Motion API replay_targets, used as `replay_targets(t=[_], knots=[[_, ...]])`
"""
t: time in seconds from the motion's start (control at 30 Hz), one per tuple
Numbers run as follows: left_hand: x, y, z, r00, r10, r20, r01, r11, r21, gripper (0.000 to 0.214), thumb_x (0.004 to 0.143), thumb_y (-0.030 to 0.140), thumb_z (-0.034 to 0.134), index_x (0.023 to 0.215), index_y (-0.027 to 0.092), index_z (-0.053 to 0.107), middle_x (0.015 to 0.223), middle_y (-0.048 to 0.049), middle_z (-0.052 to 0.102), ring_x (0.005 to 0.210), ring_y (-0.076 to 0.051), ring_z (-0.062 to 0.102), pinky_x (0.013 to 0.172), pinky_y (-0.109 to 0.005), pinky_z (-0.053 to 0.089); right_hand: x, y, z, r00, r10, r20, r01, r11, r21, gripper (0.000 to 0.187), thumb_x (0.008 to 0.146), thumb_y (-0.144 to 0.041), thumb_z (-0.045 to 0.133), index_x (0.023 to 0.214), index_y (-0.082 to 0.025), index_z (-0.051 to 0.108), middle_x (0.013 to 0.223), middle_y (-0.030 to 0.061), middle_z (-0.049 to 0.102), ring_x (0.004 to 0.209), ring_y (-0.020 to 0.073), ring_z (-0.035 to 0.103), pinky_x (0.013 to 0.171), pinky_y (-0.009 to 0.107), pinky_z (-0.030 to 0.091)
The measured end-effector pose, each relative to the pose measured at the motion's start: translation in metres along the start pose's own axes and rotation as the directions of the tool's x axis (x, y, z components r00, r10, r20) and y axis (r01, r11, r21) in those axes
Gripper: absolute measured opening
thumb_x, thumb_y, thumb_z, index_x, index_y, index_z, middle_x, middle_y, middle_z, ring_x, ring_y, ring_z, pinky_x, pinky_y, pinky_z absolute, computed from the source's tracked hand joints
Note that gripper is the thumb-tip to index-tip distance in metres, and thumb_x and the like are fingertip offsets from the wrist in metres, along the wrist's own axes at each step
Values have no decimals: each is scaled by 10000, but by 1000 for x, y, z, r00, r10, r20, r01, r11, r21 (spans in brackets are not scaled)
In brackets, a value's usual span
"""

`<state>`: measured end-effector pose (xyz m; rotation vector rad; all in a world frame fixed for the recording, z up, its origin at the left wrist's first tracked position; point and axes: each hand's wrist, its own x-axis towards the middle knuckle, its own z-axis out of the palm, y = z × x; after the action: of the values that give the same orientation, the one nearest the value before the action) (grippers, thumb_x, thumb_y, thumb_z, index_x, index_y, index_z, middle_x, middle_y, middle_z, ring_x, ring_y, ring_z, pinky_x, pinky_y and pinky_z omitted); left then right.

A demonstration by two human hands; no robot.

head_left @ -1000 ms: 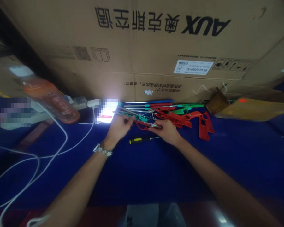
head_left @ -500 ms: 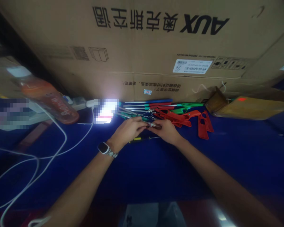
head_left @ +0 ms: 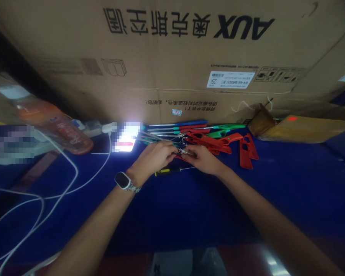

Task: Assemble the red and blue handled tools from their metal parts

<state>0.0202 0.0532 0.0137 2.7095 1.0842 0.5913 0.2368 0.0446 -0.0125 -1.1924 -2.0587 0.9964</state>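
My left hand (head_left: 155,156) and my right hand (head_left: 203,159) meet over the blue cloth, both with fingers pinched around a small metal part (head_left: 186,152) between them. It is too small and dim to name. A watch sits on my left wrist. Just behind the hands lies a heap of red, green and blue long-nozzle lighters (head_left: 209,138) with thin metal tubes. A small black and yellow screwdriver (head_left: 168,171) lies on the cloth under my hands.
A big cardboard box (head_left: 172,61) stands along the back. An orange drink bottle (head_left: 51,122) lies at the left beside a power strip, white cables (head_left: 60,184) and a glowing phone (head_left: 126,136). A separate red lighter shell (head_left: 247,151) and a cardboard tray (head_left: 301,130) are at the right.
My left hand moved right from the metal tubes to meet my right hand, and now both pinch the small part. The view shifted slightly.
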Motion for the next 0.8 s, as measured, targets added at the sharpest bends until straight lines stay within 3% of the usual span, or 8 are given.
replay_targets(t=[0.37, 0.8], knots=[[0, -4, 2, 995, -104, -6, 103, 987, -121, 180, 746, 114, 643, 865, 222, 725, 664, 21, 616, 626, -152, 561, 610, -269, 400, -1, 0, 4, 1000, -4, -17, 3, 999, -38, 218, 906, -364, 539, 794, -183, 586, 657, -38, 455, 587, 111, 377, 562, 253, 294], [-5, -7, 5, 999, -48, 13, 47, 998, 49, 137, 836, 168, 659, 940, 216, 734, 773, -19, 657, 766, -190, 589, 643, -288, 426, 2, -4, 12, 993, 21, -117, -37, 989, -142, 222, 895, -330, 543, 716, -202, 520, 624, -35, 457, 568, 115, 394, 552, 250, 281]])
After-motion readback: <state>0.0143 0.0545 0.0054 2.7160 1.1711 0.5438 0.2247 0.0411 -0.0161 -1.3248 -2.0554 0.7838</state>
